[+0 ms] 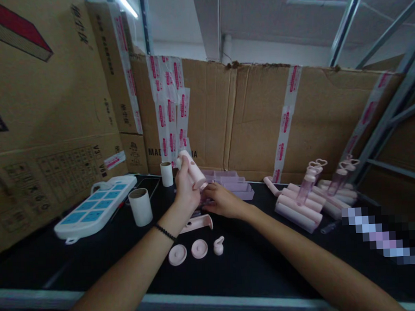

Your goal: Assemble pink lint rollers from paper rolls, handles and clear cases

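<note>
A pale pink cylinder (195, 171) is tilted in my left hand (185, 190), with the fingers wrapped round it. At its lower end is my right hand (221, 200), its fingers curled in; whatever they pinch is too small and hidden to name. Below the hands lies a curved pink shell piece (201, 223), partly covered by the left wrist. Closer to me are a round pink disc (177, 255), a second pink disc (199, 248) and a small pink knob-like part (218, 246).
Purple trays (242, 187) stand behind my right hand. At left are a white tube (140, 207), a smaller white tube (166, 174) and a power strip (95, 208). Several pink cylinders (299, 211) with heart-topped bottles (305, 187) lie at right. Cardboard walls (254, 120) enclose the table.
</note>
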Tool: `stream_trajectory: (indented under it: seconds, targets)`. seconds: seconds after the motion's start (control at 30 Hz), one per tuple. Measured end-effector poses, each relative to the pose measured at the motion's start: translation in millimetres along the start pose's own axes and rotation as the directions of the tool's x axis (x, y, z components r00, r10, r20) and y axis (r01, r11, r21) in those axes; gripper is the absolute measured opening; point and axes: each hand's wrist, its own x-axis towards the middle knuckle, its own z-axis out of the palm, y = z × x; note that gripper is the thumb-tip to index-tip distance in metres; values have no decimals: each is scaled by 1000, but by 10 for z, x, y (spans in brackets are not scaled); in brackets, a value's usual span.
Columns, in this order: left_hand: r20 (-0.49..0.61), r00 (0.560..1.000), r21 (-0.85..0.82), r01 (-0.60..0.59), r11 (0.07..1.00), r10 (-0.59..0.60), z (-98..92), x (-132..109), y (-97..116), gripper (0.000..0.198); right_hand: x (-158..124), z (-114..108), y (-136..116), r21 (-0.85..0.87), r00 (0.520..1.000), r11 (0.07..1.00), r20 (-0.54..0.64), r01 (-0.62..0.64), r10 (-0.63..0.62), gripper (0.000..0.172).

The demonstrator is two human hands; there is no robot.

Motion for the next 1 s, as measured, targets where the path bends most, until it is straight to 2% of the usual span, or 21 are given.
stream_trajectory:
  seconds: [0.1, 0.2, 0.3, 0.4, 0.5, 0.63, 0.77, 1.0]
  targets:
    - [10, 999, -40, -44, 998, 45, -11, 32, 36, 40, -138, -242, 64, 127, 995, 990, -65, -67, 76, 15]
    - [17, 997, -82, -70, 994, 72, -32, 77, 77, 39, -345, -479, 197, 244, 968, 954, -140, -172, 210, 21]
    - [-7, 997, -95, -81, 992, 81, -45, 117, 105, 34, -581, -603, 366, 439, 903, 865, -224, -243, 367, 31]
    - [-52, 995, -87, -92, 992, 87, -49, 135, 100, 31, -780, -621, 496, 635, 811, 740, -302, -220, 500, 39]
    - [-49, 997, -49, -61, 997, 59, -64, 132, 55, 27, -891, -623, 541, 711, 740, 671, -334, -209, 584, 41]
    - [26, 997, 60, 70, 996, -71, -90, 108, -27, 25, -916, -666, 527, 729, 708, 656, -358, -196, 609, 40]
    - [100, 977, 230, 160, 960, -187, -87, 52, -77, 29, -898, -695, 496, 751, 691, 646, -395, -138, 606, 40]
    - [255, 935, 408, 128, 904, -247, -51, -67, -68, 43, -864, -695, 367, 769, 703, 638, -440, -27, 559, 34]
